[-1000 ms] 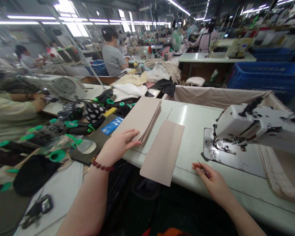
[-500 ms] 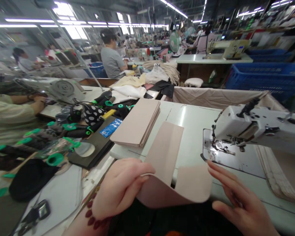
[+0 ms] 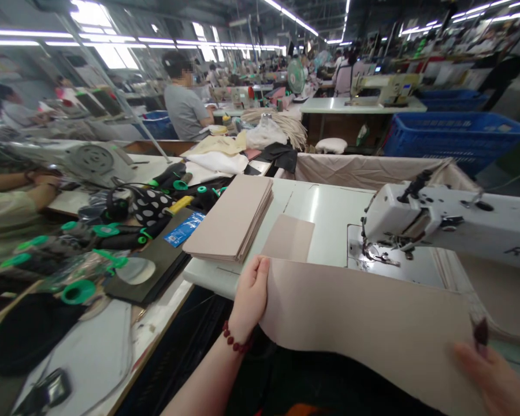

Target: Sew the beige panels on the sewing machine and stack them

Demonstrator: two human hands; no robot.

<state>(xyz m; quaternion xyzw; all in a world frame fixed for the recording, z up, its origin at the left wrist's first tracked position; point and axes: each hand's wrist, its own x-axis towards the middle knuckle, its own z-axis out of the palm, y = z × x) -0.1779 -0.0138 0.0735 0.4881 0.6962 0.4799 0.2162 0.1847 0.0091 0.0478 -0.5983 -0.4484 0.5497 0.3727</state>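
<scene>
A long beige fabric panel [image 3: 364, 318] stretches between my two hands, over the front of the sewing table. Its left end is pinched by my left hand [image 3: 252, 294], thumb on top, with a dark red bead bracelet at the wrist. My right hand [image 3: 487, 370], blurred by motion, grips the panel's right end. Behind the panel a smaller beige piece [image 3: 289, 234] lies flat on the table, partly covered. To its left sits a stack of beige panels [image 3: 231, 216]. The sewing machine [image 3: 398, 219] stands behind the panel's right half.
More beige pieces [image 3: 485, 289] lie under the machine arm. On the left bench are thread cones [image 3: 78, 292], a dark board [image 3: 138, 283] and a blue packet [image 3: 184, 229]. A co-worker's arms [image 3: 30, 188] are at far left. Blue crates [image 3: 455, 138] stand behind.
The beige panel, bent in my left hand before, is now lifted and spread out. My right hand has moved right and closed on its other end. The view has shifted slightly right.
</scene>
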